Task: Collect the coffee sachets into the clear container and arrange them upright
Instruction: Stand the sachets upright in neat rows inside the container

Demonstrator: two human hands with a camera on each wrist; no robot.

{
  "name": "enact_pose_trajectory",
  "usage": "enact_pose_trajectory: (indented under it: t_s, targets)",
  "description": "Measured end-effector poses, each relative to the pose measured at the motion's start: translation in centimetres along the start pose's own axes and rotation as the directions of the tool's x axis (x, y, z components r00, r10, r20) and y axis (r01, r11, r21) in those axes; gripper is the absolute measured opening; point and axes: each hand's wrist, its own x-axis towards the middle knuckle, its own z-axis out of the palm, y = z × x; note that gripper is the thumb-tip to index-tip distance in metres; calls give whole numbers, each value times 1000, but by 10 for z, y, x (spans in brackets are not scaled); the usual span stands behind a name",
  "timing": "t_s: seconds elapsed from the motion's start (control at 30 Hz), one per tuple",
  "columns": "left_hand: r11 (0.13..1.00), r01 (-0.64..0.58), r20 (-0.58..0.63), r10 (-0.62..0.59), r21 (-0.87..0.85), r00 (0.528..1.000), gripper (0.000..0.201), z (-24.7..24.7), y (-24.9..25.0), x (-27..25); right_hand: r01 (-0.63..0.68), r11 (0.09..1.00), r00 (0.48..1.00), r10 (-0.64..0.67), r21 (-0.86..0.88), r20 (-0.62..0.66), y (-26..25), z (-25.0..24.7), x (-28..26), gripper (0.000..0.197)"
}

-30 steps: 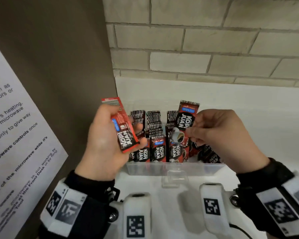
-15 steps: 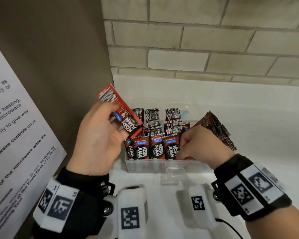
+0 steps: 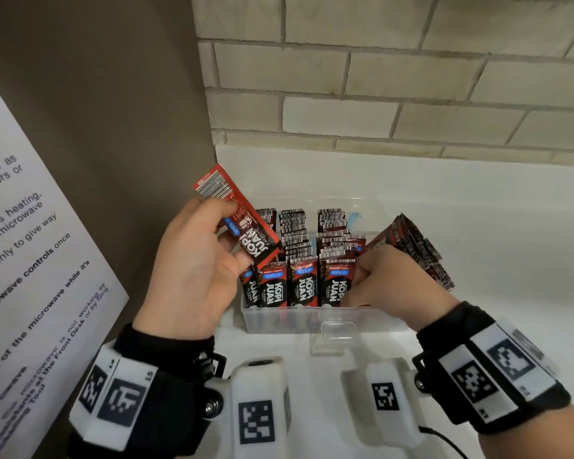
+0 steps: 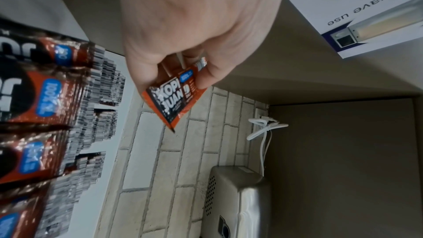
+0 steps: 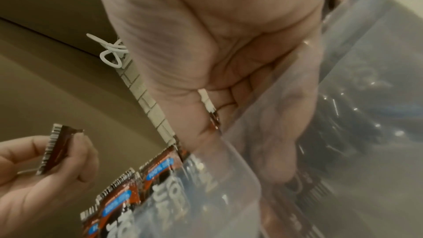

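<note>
In clear container (image 3: pixel 315 321): coffee sachets (image 3: pixel 304 283), upright rows. Right hand (image 3: pixel 390 283) pinching one into front row. Left hand (image 3: pixel 193 270) pinching spare sachet (image 3: pixel 237 215) above; next, probably a free slot.

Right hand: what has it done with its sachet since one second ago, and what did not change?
The right hand lowered its sachet into the front row of the clear container, fingers still curled there. The left hand still pinches its own sachet, tilted, above the container.
</note>
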Motion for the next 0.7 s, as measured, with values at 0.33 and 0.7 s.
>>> enact_pose_trajectory:
  t_s: [0.33, 0.7]
  targets:
    - [968, -63, 216, 9, 242, 976, 25, 6, -6, -11, 367, 857, 903, -235, 362, -359, -50, -37, -31, 35]
    - [935, -16, 424, -145, 354, 894, 18, 10, -7, -19, 181, 458, 979, -165, 870, -117, -43, -41, -34, 28]
